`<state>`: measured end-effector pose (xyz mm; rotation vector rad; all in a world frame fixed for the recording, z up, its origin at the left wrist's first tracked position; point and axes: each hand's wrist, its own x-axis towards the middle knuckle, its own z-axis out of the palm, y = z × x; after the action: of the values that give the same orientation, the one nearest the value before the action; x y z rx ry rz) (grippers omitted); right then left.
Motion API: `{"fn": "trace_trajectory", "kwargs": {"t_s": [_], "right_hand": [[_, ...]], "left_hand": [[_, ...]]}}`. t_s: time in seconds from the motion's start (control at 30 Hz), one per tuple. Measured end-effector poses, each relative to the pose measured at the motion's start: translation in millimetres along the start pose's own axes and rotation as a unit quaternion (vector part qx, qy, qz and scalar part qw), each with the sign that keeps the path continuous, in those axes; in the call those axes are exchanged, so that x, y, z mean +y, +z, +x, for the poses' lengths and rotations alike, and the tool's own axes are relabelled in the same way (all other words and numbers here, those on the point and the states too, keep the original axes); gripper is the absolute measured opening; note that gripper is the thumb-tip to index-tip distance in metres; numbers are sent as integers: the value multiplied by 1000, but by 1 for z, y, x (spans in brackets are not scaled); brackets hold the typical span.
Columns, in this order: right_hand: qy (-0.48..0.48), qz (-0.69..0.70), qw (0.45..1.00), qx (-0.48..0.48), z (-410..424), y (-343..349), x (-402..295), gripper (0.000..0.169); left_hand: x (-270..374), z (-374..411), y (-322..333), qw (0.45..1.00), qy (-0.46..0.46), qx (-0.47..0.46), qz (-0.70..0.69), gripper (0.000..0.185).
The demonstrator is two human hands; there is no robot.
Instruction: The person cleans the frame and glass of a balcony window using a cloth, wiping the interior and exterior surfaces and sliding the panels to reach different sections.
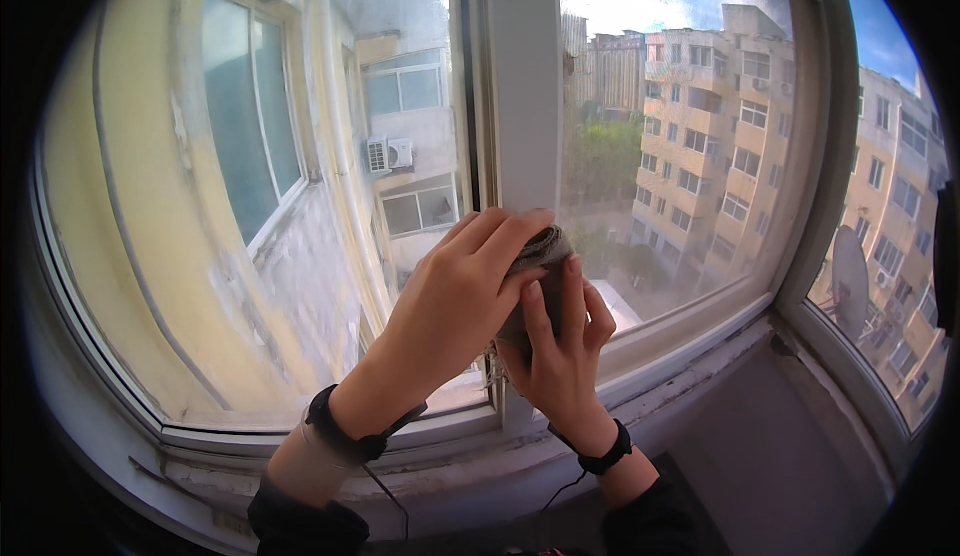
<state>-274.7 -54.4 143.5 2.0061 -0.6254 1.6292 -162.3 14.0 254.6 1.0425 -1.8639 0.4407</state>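
Both my hands grip a folded grey-brown cloth [551, 286] with frayed threads at its lower edge. My left hand [476, 278] curls over its upper end from the left, fingertips near the top. My right hand [566, 338] holds it lower down on the right, with the index finger laid along its face. The cloth is in front of the white vertical window frame bar [525, 90]; whether it touches the bar cannot be told. Much of the cloth is hidden behind my fingers.
A hazy glass pane [600, 151] stands to the right and a wider pane [315, 293] to the left. Below runs a worn window sill [435, 473] with chipped paint. Black wrist straps [349, 428] with thin cables are on both wrists. Outside are apartment buildings [705, 128] and a satellite dish [850, 286].
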Motion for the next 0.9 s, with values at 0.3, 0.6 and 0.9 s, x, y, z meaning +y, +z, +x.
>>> {"fn": "trace_trajectory", "kwargs": {"t_s": [0.3, 0.6, 0.9], "right_hand": [[49, 41, 998, 28, 21, 29, -15, 59], [-1, 40, 992, 118, 137, 22, -2, 65], [-33, 21, 992, 124, 131, 27, -2, 48]], "left_hand": [[1, -31, -6, 993, -101, 24, 62, 36], [-6, 51, -41, 989, -4, 146, 27, 31], [-21, 35, -21, 978, -52, 200, -7, 31]]}}
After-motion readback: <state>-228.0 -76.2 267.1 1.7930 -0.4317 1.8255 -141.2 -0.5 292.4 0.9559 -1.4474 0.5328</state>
